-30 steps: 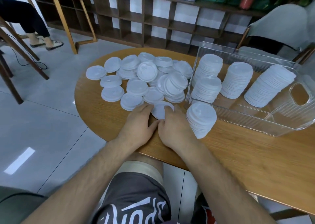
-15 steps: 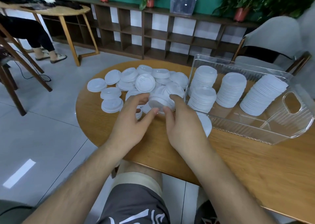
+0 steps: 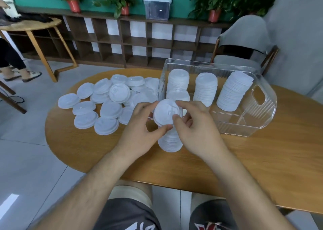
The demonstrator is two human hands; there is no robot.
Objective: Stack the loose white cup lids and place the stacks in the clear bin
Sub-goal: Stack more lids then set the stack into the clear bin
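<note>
Both hands hold a white cup lid point(image 3: 166, 112) above a short stack of lids point(image 3: 170, 142) that stands on the wooden table point(image 3: 262, 159). My left hand point(image 3: 139, 130) pinches the lid's left edge between thumb and fingers. My right hand point(image 3: 194, 126) grips its right edge. Several loose white lids point(image 3: 104, 105) lie spread over the table's left part. The clear bin point(image 3: 262, 117) stands at the right and contains several lid stacks point(image 3: 206, 88).
A grey chair point(image 3: 244, 42) stands behind the bin. Low dark shelving with potted plants runs along the green wall. Another wooden table point(image 3: 31, 26) and a person's legs are at the far left. The table's front edge is close to my knees.
Both hands lifted a lid from the table in front of me and brought it over the short stack. The camera tilted up.
</note>
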